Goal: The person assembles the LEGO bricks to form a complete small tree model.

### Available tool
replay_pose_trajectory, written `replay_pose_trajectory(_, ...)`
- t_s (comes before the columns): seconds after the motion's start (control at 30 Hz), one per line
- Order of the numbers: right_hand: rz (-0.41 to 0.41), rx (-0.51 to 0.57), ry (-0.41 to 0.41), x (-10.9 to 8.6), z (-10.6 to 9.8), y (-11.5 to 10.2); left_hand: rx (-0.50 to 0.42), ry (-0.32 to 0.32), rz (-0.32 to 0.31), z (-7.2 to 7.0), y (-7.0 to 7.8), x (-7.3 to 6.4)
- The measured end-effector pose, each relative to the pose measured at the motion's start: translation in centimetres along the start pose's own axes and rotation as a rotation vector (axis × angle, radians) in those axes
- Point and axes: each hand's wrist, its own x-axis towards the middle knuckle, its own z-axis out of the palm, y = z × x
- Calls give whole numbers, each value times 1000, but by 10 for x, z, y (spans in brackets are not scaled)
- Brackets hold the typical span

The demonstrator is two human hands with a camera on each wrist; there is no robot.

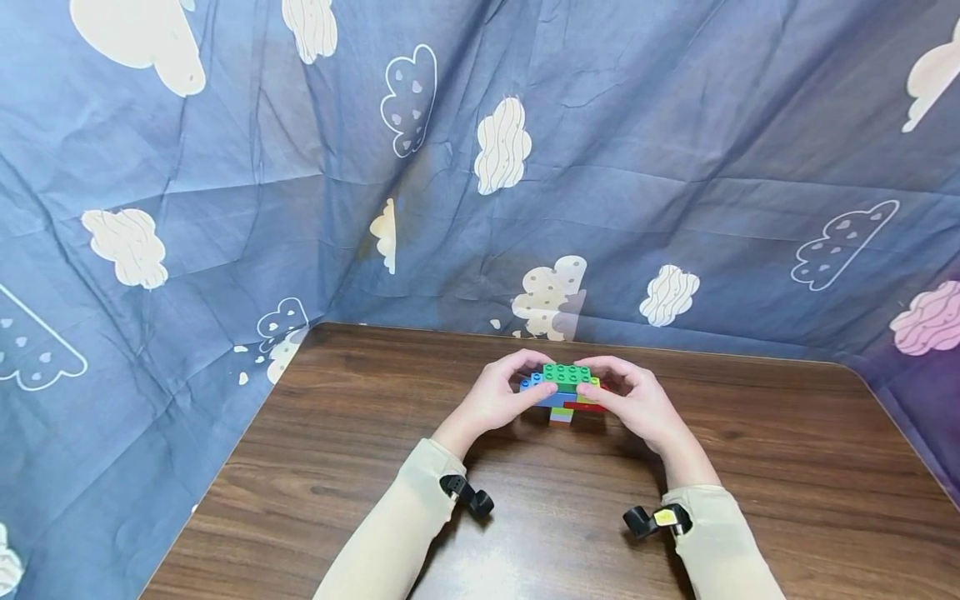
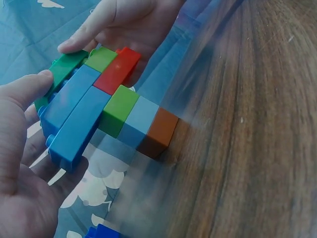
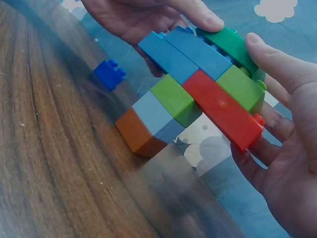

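A toy-brick build stands upright on the table, its stem made of an orange-brown brick (image 3: 134, 133), a light blue brick (image 3: 158, 116) and a lime brick (image 3: 174, 98). Wider layers sit above: a blue brick (image 2: 79, 129) beside a red brick (image 3: 220, 106), then another blue brick (image 2: 69, 101) beside a second lime brick (image 3: 241, 87). On top lies a green brick (image 1: 566, 377). Studs show along its lower edge; I cannot tell whether it is fully seated. My left hand (image 1: 498, 393) pinches its left end, thumb in front. The right hand (image 1: 639, 400) pinches its right end likewise.
A loose dark blue brick (image 3: 110, 74) lies on the wooden table (image 1: 315, 467) beyond the build, in both wrist views. Behind the table's far edge hangs a blue cloud-print cloth (image 1: 435, 225). Each sleeve carries a black wrist camera (image 1: 468, 497).
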Motion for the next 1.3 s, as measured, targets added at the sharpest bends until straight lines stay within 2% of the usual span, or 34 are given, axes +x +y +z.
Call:
replay_pose_trajectory(0.37,-57,67,34,-1,6,4,12,2,9,0,0,0)
replay_pose_trajectory(1.3,-121,49,68,-1,10,12,42,13,53,1,-2,0)
